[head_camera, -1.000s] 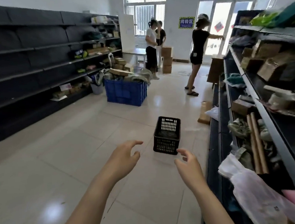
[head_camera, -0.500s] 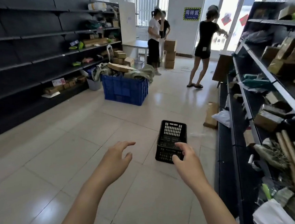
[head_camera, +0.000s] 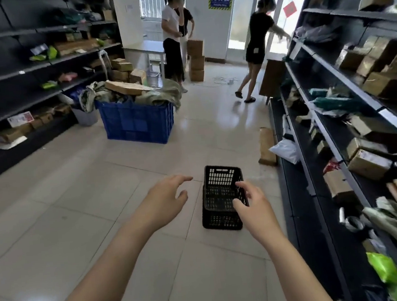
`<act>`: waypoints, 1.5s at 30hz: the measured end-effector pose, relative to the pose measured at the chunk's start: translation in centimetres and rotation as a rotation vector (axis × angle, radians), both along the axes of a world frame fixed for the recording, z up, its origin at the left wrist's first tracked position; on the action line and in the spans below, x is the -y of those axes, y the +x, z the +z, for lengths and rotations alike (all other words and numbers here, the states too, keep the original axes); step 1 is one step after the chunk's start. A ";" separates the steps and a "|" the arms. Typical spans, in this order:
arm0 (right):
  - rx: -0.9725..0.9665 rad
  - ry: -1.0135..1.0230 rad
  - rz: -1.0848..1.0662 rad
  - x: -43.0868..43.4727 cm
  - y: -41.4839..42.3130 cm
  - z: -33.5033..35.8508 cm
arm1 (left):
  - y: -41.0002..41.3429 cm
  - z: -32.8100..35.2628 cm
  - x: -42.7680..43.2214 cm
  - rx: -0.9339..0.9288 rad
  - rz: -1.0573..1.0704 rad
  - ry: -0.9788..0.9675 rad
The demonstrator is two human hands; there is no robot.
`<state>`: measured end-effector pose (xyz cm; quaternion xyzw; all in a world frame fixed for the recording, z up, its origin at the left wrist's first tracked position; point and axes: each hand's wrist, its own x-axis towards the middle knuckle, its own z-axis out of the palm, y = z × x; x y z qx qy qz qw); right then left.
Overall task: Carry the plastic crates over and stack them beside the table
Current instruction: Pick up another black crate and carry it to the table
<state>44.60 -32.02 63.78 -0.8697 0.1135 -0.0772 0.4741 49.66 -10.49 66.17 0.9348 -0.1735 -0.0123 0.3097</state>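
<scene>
I see the black crates [head_camera: 222, 197], nested one in the other, standing on the tiled floor [head_camera: 77, 209] at lower centre of the frame, close beside the dark shelving [head_camera: 299, 189] on the right. My left hand [head_camera: 166, 201] hangs open to the left of them, fingers spread, touching nothing. My right hand [head_camera: 253, 204] is open too, fingers curled loosely in front of the right-hand rim; I cannot tell whether it touches. The perforated walls suggest thin, stiff plastic, light and not fragile, though the smooth rim may slip. I judge the best hold is one hand on each long side, fingers hooked under the upper rim or through the handle slots. The counter [head_camera: 152, 47] stands far off at upper centre, beyond the blue crate [head_camera: 137, 124].
</scene>
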 end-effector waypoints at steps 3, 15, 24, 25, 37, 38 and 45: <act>-0.009 0.010 -0.082 1.0 3.3 -0.8 | 5.3 -0.2 1.2 0.019 -0.070 0.023; -0.069 -0.040 -0.211 9.4 23.3 -3.0 | 26.9 -2.9 11.4 -0.062 -0.195 0.030; -0.138 0.036 -0.360 17.0 34.2 -4.9 | 42.3 -4.2 18.1 -0.095 -0.315 0.114; -0.156 0.045 -0.370 17.4 34.9 -5.3 | 43.9 -4.4 18.9 -0.108 -0.336 0.115; -0.286 0.164 -0.763 20.5 49.3 -12.6 | 68.8 -12.1 31.7 -0.209 -0.786 0.323; -0.289 0.183 -0.794 20.5 50.6 -13.1 | 70.9 -12.6 32.2 -0.228 -0.802 0.339; -0.276 0.314 -1.046 18.8 55.2 -15.6 | 81.2 -16.9 34.5 -0.265 -0.956 0.549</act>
